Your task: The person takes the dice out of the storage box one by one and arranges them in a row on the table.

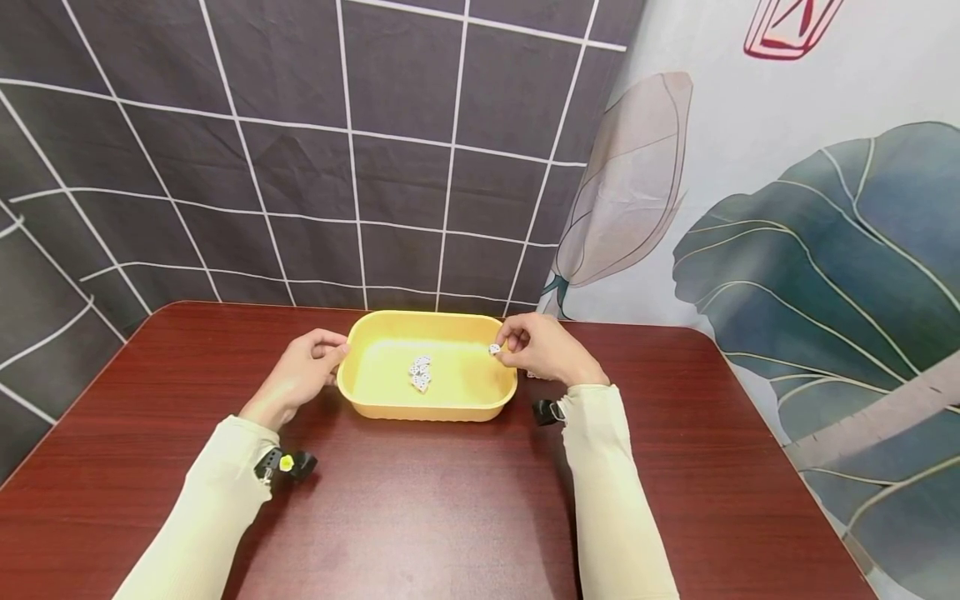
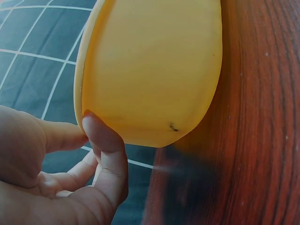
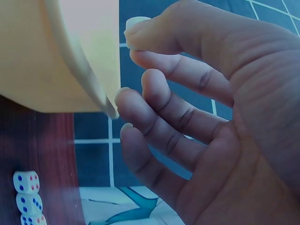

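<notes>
A yellow plastic tray [image 1: 465, 411] sits on the table with several white dice [image 1: 421, 373] clustered on its floor. At the tray's left end my left hand [image 1: 302, 377] pinches the rim between thumb and fingers, seen closer in the left wrist view, where the yellow wall [image 2: 150, 75] fills the middle. My right hand [image 1: 546, 346] is over the tray's right end, pinching one white die [image 1: 494, 349] between thumb and forefinger. Its other fingers [image 3: 136, 108] are curled loosely beside the tray's rim. More dice [image 3: 28, 183] with blue and red dots lie in a row on the table beside the tray.
The dark red wooden table [image 1: 420, 500] spreads toward me. Behind it hangs a dark cloth [image 1: 285, 183] with a white grid, and at the right a pale cloth [image 1: 750, 292] with leaf patterns. Both forearms wear cream sleeves [image 1: 607, 483] with dark wrist straps.
</notes>
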`<control>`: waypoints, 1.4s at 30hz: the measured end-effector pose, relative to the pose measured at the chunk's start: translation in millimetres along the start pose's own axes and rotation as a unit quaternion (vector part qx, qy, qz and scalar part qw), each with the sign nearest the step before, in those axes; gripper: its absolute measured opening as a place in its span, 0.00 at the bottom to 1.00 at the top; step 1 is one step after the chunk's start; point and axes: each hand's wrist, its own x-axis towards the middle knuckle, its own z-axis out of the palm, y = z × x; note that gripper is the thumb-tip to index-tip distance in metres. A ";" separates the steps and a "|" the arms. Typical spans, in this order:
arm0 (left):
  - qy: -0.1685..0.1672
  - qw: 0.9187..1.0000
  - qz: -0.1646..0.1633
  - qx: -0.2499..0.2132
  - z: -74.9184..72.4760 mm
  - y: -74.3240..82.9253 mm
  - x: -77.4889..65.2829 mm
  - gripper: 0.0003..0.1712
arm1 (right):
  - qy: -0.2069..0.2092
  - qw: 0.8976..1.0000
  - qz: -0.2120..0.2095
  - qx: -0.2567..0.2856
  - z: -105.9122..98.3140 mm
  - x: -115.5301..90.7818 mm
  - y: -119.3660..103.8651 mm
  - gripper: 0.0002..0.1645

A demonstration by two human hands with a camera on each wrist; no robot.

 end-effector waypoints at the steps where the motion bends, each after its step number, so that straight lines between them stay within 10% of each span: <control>1: 0.000 1.000 0.000 0.000 0.0 0.2 -0.1 0.21 | 0.001 1.000 0.001 0.002 -1.3 -0.7 0.8 0.04; 42: 0.000 1.000 -0.002 0.004 0.1 1.1 -0.7 0.21 | 0.046 0.998 0.049 -0.011 -34.5 -25.7 44.3 0.03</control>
